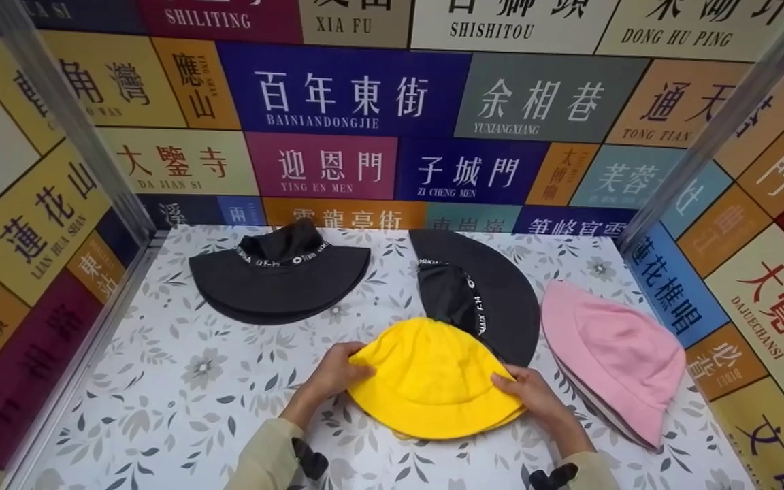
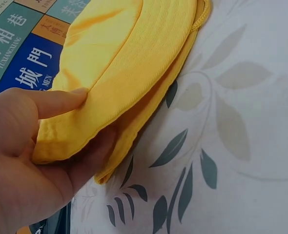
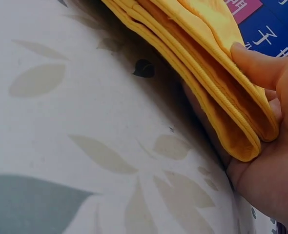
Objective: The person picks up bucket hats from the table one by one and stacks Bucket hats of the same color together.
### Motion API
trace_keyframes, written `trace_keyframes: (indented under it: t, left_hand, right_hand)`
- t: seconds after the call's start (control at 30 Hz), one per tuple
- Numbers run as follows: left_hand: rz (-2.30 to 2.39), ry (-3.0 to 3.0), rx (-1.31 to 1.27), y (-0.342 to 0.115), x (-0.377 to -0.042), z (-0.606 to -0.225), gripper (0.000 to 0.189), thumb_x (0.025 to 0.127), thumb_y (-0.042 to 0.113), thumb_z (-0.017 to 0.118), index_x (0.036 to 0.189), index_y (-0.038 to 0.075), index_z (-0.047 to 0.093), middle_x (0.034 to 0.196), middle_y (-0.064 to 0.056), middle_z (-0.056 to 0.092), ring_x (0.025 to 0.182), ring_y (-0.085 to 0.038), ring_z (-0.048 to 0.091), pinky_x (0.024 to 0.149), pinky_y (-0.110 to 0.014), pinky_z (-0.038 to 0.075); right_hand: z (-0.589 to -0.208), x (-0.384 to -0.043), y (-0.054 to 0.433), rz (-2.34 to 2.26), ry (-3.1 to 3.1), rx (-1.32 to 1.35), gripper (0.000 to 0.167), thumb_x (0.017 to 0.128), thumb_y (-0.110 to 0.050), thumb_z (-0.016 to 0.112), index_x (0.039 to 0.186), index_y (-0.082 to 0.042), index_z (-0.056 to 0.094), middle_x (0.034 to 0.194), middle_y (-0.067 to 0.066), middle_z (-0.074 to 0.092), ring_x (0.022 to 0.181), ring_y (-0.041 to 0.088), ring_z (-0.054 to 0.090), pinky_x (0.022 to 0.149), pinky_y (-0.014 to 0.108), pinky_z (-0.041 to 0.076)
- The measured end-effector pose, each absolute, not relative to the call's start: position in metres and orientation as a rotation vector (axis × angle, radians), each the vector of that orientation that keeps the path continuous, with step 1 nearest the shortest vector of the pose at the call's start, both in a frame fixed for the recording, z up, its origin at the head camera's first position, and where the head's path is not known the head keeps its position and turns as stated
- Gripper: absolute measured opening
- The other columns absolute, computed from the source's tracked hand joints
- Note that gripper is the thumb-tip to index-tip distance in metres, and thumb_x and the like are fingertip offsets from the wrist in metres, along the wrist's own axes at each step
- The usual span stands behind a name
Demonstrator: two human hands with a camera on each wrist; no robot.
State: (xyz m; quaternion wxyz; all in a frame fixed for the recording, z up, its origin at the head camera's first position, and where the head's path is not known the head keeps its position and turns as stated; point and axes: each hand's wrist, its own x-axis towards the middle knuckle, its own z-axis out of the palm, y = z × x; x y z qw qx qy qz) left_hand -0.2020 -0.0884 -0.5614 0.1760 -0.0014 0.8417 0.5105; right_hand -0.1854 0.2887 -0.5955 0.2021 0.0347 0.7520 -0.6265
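Looking at a yellow bucket hat (image 1: pixel 433 381), lower middle of the head view, pressed flattish with brim toward the bottom edge. Gripped at both ends: left hand (image 1: pixel 336 371) pinching with thumb on top and fingers tucked between the brim layers, right hand (image 1: pixel 535 395) pinching too, thumb on top, fingers underneath. Partly hidden behind, a black hat (image 1: pixel 516 292). Also a second black hat (image 1: pixel 276 289) left of center, plus a pink hat (image 1: pixel 616 361) at right, all on a leaf-print tabletop (image 1: pixel 160 401).
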Motion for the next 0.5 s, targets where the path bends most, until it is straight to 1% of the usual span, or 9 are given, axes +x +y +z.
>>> trace_keyframes:
  t: [0.07, 0.23, 0.37, 0.5]
  left_hand:
    - [1.424, 2.417, 0.010, -0.0879, -0.2018, -0.5608, 0.038, 0.089, 0.011, 0.072, 0.126, 0.002, 0.066, 0.116, -0.010, 0.070, 0.095, -0.017, 0.063, 0.091, -0.036, 0.057]
    - [1.323, 2.529, 0.030, -0.0823, -0.2017, -0.5609, 0.039, 0.087, 0.009, 0.075, 0.124, 0.000, 0.067, 0.117, -0.012, 0.069, 0.098, -0.019, 0.062, 0.093, -0.039, 0.055]
    - [1.260, 2.566, -0.041, -0.0784, -0.2018, -0.5629, 0.040, 0.086, 0.012, 0.076, 0.124, 0.002, 0.067, 0.118, -0.011, 0.069, 0.098, -0.020, 0.061, 0.095, -0.040, 0.054]
    - [1.278, 2.528, -0.078, -0.0802, -0.2021, -0.5666, 0.041, 0.086, 0.014, 0.077, 0.125, 0.003, 0.066, 0.119, -0.011, 0.069, 0.101, -0.021, 0.062, 0.096, -0.041, 0.054]
  right_hand:
    - [-0.5965, -0.1855, 0.2890, -1.751, 2.111, 0.085, 0.054, 0.096, -0.027, 0.066, 0.137, 0.007, 0.055, 0.093, -0.007, 0.074, 0.078, 0.006, 0.066, 0.075, 0.019, 0.055]
    - [-0.5979, -0.1831, 0.2899, -1.750, 2.142, 0.065, 0.054, 0.097, -0.025, 0.066, 0.138, 0.008, 0.053, 0.094, -0.008, 0.075, 0.078, 0.005, 0.066, 0.075, 0.019, 0.056]
    - [-0.5977, -0.1811, 0.2894, -1.755, 2.156, 0.061, 0.053, 0.097, -0.023, 0.066, 0.138, 0.008, 0.053, 0.095, -0.007, 0.075, 0.076, 0.005, 0.067, 0.073, 0.020, 0.056]
    - [-0.5984, -0.1816, 0.2895, -1.756, 2.172, 0.051, 0.049, 0.097, -0.021, 0.065, 0.136, 0.008, 0.055, 0.096, -0.005, 0.075, 0.075, 0.006, 0.066, 0.072, 0.020, 0.056]
